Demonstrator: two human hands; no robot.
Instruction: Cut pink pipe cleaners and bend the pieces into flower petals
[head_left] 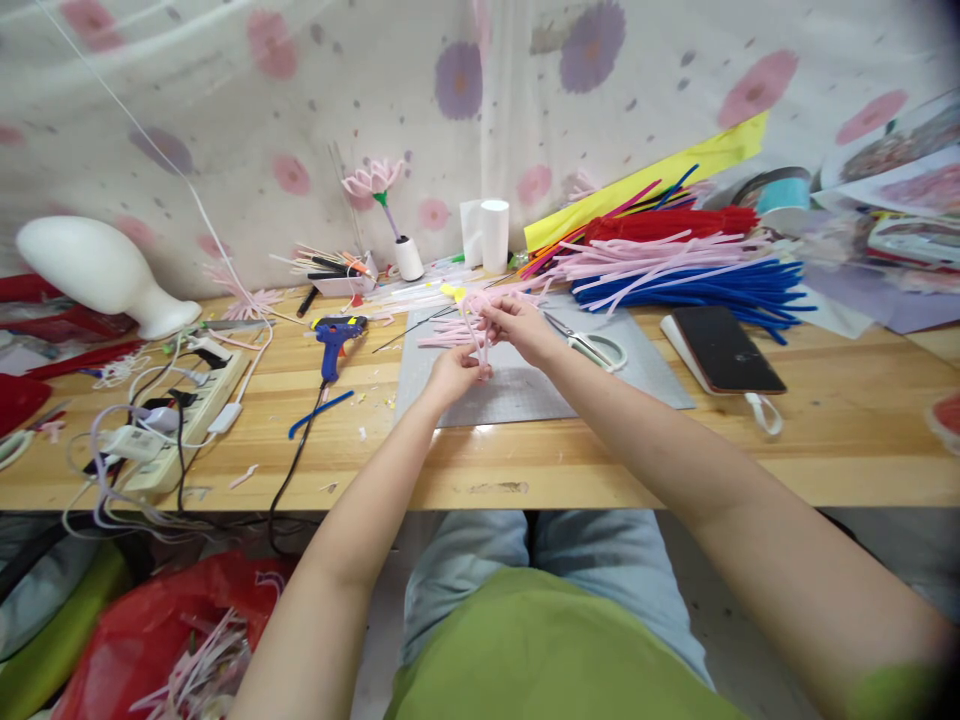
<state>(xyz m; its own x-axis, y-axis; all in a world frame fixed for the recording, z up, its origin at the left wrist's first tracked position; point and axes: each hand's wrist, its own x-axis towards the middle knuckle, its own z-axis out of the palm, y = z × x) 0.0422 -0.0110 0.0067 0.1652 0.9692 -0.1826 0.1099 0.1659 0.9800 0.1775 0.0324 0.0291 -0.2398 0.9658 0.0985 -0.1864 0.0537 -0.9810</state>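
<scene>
Over the grey cutting mat [517, 400], both hands pinch a pale pink pipe cleaner [482, 348] that is bent into a loop. My left hand [454, 376] grips its lower end, fingers closed. Higher up and to the right, my right hand [519, 326] holds the upper part between thumb and fingertips. Cut pink pipe cleaners [439, 340] lie on the mat just behind my left hand. Scissors with pale handles [609, 352] rest on the mat to the right of my right hand. The exact shape of the held piece is partly hidden by fingers.
A blue glue gun [335, 345] stands left of the mat, its cord crossing the table edge. Further left are a power strip [187, 420] and a white foam head form [97, 265]. Blue pipe cleaners [697, 290] lie behind a phone [727, 350]. A pipe-cleaner flower [375, 182] stands at the back.
</scene>
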